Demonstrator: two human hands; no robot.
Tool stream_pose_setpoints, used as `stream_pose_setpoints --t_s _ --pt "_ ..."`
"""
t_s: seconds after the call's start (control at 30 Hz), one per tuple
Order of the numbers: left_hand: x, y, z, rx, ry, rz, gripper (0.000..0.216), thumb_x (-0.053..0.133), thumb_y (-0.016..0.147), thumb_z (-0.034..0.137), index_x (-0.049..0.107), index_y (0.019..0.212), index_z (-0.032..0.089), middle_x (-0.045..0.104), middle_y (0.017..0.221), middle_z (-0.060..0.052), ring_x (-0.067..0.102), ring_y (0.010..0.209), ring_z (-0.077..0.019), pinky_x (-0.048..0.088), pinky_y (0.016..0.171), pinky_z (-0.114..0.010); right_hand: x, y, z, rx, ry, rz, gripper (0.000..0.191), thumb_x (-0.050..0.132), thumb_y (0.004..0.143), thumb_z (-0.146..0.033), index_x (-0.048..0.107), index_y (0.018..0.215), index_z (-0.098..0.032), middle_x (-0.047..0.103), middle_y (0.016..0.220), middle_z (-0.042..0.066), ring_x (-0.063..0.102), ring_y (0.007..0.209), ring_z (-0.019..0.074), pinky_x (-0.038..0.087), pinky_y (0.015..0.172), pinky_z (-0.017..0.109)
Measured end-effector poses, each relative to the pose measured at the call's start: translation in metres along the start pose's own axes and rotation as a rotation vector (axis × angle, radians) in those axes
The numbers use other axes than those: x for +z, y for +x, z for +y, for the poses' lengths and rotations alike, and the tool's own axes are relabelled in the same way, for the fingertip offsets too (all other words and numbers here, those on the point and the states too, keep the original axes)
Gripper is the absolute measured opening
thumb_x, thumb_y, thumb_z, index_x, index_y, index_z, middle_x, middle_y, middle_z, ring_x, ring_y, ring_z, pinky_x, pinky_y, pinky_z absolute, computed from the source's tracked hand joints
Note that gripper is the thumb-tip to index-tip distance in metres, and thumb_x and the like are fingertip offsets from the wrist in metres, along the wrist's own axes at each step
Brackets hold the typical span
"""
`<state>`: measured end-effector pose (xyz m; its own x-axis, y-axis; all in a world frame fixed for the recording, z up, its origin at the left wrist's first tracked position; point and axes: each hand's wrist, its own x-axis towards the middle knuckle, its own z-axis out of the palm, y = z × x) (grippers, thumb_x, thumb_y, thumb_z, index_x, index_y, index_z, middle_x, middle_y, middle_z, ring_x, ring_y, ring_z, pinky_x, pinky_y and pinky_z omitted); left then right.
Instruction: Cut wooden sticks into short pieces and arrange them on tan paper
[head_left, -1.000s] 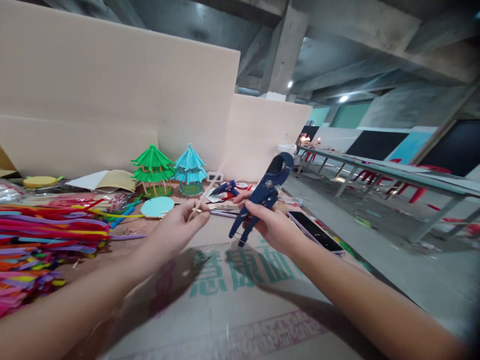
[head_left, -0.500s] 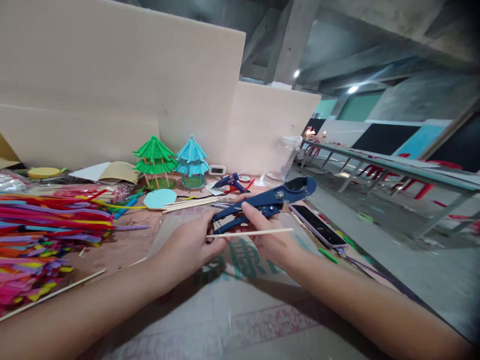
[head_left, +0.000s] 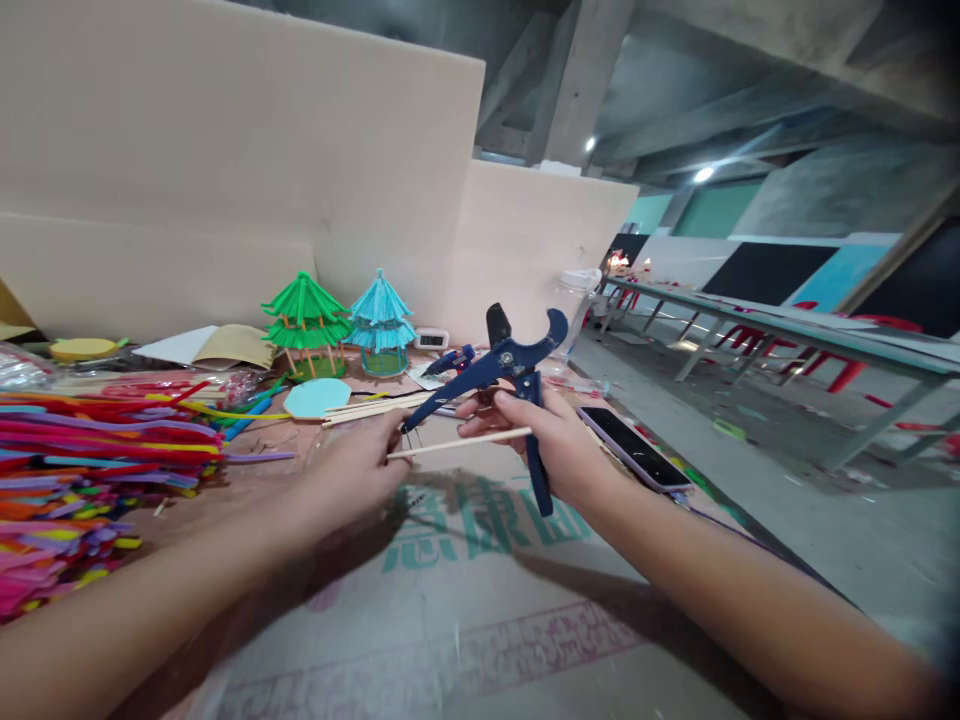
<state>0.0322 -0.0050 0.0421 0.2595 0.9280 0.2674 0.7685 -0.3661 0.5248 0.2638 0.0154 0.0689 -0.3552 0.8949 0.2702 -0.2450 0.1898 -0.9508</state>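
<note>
- A thin wooden stick (head_left: 465, 444) hangs in the air over the printed sheet (head_left: 465, 610), slanting a little upward toward the right, with its far end in front of the right hand.
- Just behind it is a blue cutter (head_left: 486, 373), its blade and hook spread wide and nothing between them.
- I take this as readying the cutter; the stick lies below its mouth. To cut, the stick would need to go between blade and hook before the handles are squeezed.
- The left hand (head_left: 366, 458) is closed in a pinch on the stick's near end, its fingertips at the tip of one cutter handle; whether they grip that too, I can't tell.
- The right hand (head_left: 559, 440) is curled around the cutter, the other handle poking out below the palm.
- Beyond, on the bench (head_left: 195, 510), more sticks (head_left: 367, 408) lie beside a pale blue card (head_left: 318, 398).
- Behind those stand a green model tower (head_left: 304, 325) and a blue one (head_left: 380, 325); a phone (head_left: 634, 448) lies to the right.
</note>
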Motion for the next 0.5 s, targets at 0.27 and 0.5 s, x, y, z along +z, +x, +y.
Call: stream_pose_setpoints --t_s 0.27,0.5 --pt "0.006 -0.006 0.008 0.059 -0.100 -0.009 0.030 0.048 0.098 0.036 0.068 0.117 0.024 0.076 0.111 -0.010 0.069 0.104 -0.0302 0.052 0.087 -0.038 0.017 -0.003 -0.001 -0.036 0.171 -0.211 0.045 0.067 0.079 -0.036 0.067 0.123 -0.026 0.076 0.114 0.008 0.067 0.121 0.0307 0.048 0.111 0.056" --pt "-0.003 -0.013 0.017 0.034 -0.374 0.055 0.045 0.047 0.100 0.058 0.060 0.127 0.025 0.072 0.097 -0.005 0.068 0.085 -0.0230 0.051 0.068 -0.029 -0.011 0.010 -0.002 -0.221 -0.261 -0.070 0.049 0.059 0.085 -0.034 0.059 0.132 -0.023 0.073 0.110 0.009 0.069 0.111 0.0297 0.048 0.109 0.055"
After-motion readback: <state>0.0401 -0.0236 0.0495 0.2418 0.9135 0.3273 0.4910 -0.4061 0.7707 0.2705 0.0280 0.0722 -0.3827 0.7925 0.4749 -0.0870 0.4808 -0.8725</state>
